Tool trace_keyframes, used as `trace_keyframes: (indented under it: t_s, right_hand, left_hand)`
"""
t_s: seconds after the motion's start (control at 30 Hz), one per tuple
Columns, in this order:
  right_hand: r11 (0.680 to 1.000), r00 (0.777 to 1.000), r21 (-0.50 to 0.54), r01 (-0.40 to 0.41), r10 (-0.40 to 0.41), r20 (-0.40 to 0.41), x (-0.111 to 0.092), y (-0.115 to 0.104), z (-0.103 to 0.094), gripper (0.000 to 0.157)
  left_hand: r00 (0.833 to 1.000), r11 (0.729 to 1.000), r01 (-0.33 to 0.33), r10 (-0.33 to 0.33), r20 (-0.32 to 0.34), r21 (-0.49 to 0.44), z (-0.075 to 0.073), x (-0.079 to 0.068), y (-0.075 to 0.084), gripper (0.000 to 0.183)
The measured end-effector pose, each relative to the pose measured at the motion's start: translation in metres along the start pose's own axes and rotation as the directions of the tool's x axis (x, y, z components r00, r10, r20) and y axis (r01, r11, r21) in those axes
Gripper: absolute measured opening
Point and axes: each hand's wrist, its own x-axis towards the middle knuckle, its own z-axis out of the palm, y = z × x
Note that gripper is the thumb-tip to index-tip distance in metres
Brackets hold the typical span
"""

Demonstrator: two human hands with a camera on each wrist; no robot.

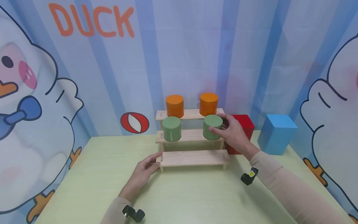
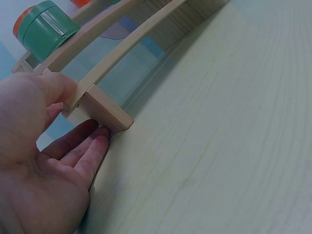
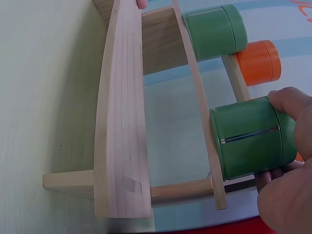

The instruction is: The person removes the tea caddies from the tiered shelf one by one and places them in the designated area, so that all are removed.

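Note:
A three-step wooden rack [image 1: 193, 158] stands on the table. My right hand [image 1: 233, 132] grips the right green canister [image 1: 212, 127] at the right end of the middle step, with thumb in front and fingers around its far side. In the right wrist view this canister [image 3: 248, 139] is upright against the step, a slit in its side. My left hand [image 1: 143, 174] holds the left end of the bottom step, thumb at the board and fingers by the leg [image 2: 108, 109]. Another green canister [image 1: 172, 129] stands at the middle step's left end.
On the top step stand two orange canisters, a left one [image 1: 175, 106] and a right one [image 1: 208, 104]. A red block [image 1: 244, 124] is behind my right hand, with a blue block [image 1: 277, 134] further right. A duck-print curtain [image 1: 184, 56] hangs behind the pale table [image 1: 195, 199].

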Motion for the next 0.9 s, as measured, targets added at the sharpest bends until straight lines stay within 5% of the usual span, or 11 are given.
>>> trace_keyframes:
  t_s: [0.6, 0.9]
  right_hand:
    - [1.000, 1.000, -0.012, -0.006, 0.006, -0.014, -0.002, -0.007, -0.004, 0.079]
    - [0.997, 1.000, 0.071, -0.011, 0.011, -0.007, -0.006, -0.027, -0.022, 0.084]
  left_hand:
    - [1.000, 1.000, -0.010, 0.010, 0.014, 0.002, 0.001, -0.001, 0.001, 0.046]
    - [1.000, 1.000, 0.007, -0.007, 0.006, 0.000, 0.000, 0.000, 0.000, 0.045]
